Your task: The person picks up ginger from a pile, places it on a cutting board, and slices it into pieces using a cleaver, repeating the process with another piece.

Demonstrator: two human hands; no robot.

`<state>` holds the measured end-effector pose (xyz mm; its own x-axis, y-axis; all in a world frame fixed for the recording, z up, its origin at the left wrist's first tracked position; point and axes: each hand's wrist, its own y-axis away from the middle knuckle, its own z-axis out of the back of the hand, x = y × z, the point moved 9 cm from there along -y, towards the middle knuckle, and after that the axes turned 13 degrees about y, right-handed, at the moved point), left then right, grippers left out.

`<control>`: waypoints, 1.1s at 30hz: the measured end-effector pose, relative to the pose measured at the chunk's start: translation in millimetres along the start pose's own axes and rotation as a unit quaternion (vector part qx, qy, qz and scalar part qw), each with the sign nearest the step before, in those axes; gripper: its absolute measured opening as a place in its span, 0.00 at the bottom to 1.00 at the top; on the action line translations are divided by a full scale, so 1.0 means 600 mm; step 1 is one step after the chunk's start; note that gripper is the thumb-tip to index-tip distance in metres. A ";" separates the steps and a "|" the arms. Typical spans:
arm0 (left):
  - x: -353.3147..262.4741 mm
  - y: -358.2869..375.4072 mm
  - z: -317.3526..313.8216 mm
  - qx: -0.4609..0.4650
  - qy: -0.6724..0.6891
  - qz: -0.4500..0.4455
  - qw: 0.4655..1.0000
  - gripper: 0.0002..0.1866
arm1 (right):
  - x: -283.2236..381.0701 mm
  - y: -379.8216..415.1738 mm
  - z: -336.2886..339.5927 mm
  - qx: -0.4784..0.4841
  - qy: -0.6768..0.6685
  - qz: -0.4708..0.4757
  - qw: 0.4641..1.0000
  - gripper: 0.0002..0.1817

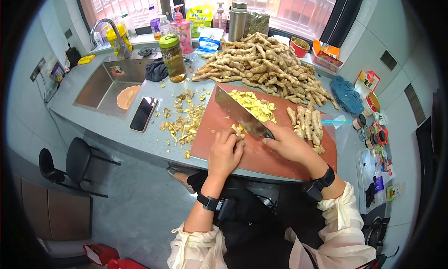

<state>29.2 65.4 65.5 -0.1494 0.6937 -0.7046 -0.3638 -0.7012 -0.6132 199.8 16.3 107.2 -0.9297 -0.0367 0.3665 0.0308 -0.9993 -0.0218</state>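
Note:
My right hand (287,143) is wrapped round the dark handle of a broad cleaver (239,113), whose blade slants up to the left over the red cutting board (214,150). With bent fingers, my left hand (226,150) presses a small piece of ginger (239,130) onto the board beside the blade. Behind the blade lies a pile of yellow ginger slices (254,106). Several whole ginger pieces (308,123) rest at the board's right side. Peelings and scraps (186,122) are scattered on the counter to the board's left.
A large ginger heap (270,66) stands behind the board. Left are a phone (144,114), a sink (95,89) and a green-lidded bottle (172,59). A steel flask (238,22) stands by the window. A blue basket (346,94) and jars (359,122) are at right.

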 end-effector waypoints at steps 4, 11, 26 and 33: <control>0.001 0.000 0.001 -0.003 -0.004 0.000 1.000 0.07 | 0.008 0.001 -0.004 0.050 0.021 -0.022 0.998 0.21; -0.004 -0.002 0.001 0.002 -0.005 0.003 1.000 0.06 | -0.004 -0.002 -0.024 0.082 0.050 -0.032 0.995 0.22; 0.003 -0.004 -0.001 0.006 -0.002 0.016 1.000 0.05 | 0.012 -0.015 -0.014 0.136 0.053 -0.039 0.988 0.20; -0.001 -0.003 0.000 0.007 -0.002 0.013 1.000 0.05 | 0.010 -0.058 -0.050 0.099 0.028 -0.020 0.994 0.19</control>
<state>29.8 66.4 67.1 -0.1619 0.6762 -0.7187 -0.3720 -0.7164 -0.5902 182.0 51.2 82.4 -0.9504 -0.0022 0.3110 0.0605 -0.9822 0.1780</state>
